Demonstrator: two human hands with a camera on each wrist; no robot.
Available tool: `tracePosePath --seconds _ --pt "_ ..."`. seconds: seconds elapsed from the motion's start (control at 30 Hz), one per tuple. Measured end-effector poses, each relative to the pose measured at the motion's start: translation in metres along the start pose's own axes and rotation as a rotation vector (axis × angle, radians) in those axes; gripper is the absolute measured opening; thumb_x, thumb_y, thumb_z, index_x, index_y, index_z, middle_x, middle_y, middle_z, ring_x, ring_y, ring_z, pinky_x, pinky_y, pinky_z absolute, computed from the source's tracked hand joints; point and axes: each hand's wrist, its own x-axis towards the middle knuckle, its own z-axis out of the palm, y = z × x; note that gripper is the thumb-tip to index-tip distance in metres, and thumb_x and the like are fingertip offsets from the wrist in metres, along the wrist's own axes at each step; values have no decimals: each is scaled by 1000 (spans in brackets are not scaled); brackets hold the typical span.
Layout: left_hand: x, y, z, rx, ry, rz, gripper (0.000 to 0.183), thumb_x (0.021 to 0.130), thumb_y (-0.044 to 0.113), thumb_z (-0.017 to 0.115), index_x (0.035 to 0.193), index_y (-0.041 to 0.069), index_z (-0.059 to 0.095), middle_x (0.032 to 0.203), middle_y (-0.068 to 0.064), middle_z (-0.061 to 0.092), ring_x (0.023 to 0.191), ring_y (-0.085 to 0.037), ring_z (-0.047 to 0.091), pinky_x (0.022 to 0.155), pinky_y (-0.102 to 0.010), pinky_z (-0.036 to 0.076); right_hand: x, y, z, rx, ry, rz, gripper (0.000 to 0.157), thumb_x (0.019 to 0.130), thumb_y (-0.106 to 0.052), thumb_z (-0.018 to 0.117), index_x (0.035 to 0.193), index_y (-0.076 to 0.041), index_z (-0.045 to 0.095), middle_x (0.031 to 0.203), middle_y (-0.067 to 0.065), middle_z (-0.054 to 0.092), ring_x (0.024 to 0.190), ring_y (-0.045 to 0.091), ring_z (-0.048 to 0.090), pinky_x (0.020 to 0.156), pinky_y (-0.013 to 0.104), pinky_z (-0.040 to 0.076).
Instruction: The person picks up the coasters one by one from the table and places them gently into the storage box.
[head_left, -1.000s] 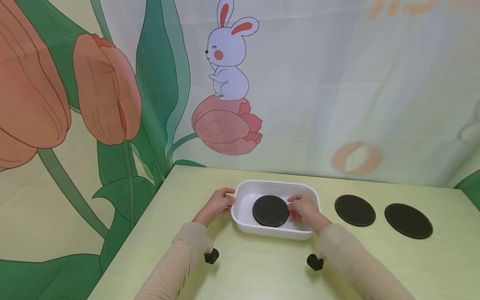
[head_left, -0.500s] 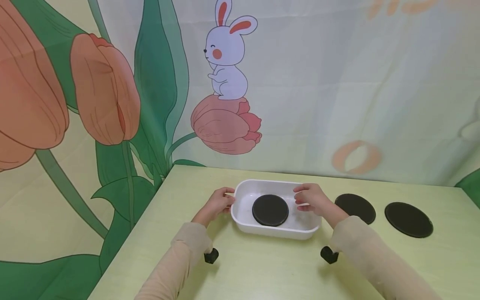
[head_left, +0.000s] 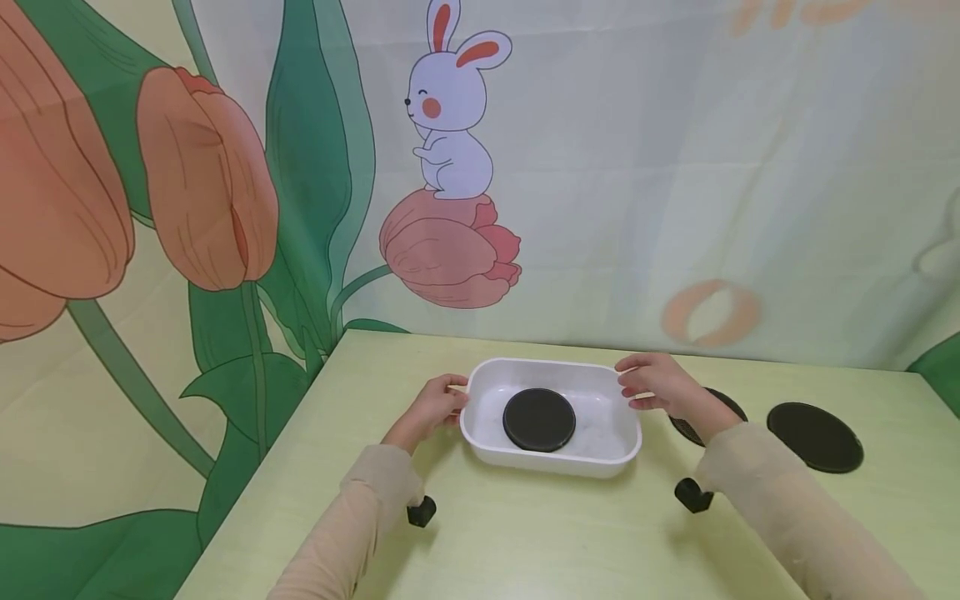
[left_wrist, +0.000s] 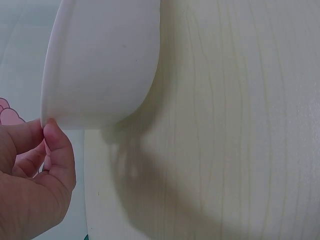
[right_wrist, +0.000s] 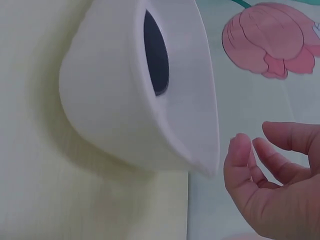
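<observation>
A white rectangular basin (head_left: 607, 417) with rounded corners stands on the table, and a black round disc (head_left: 538, 419) lies inside it. My left hand (head_left: 437, 402) pinches the basin's left rim between thumb and finger; the left wrist view shows the fingertips (left_wrist: 54, 131) right at that rim. Past the basin's right end, my right hand (head_left: 660, 383) hovers with loosely bent fingers and holds nothing. In the right wrist view its fingertips (right_wrist: 240, 146) are apart from the rim, with a visible gap.
To the right lie two more black round discs, a nearer disc (head_left: 686, 427) partly hidden by my right forearm and a farther disc (head_left: 815, 437). Behind the pale green table (head_left: 525, 533) hangs a printed curtain (head_left: 600, 208) with tulips and a rabbit.
My right hand has left the disc inside the basin, risen over the right rim and moved right, clear of the basin. The left hand, basin and disc have stayed put.
</observation>
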Motion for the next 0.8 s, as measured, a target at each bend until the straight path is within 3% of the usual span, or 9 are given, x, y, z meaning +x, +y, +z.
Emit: tracePosePath --seconds 0.27,0.43,0.8 --pt "-1 1 0 5 -4 3 34 86 3 52 120 6 48 97 -13 54 71 -15 51 54 -20 46 -2 13 -33 -50 23 -33 45 85 -14 52 123 6 38 94 2 52 76 13 54 68 27 49" --pt "-1 1 -1 4 -3 3 34 86 3 52 120 6 47 95 -12 54 73 -17 52 54 -20 46 -2 22 -49 -73 20 -46 48 86 -16 52 126 6 35 94 1 52 77 10 54 72 28 49" --pt "2 -1 0 24 6 1 33 87 5 52 120 7 48 97 -11 55 74 -16 53 57 -22 46 -1 51 -72 -125 52 -103 54 88 -25 51 129 5 32 116 8 48 83 -3 51 85 37 43"
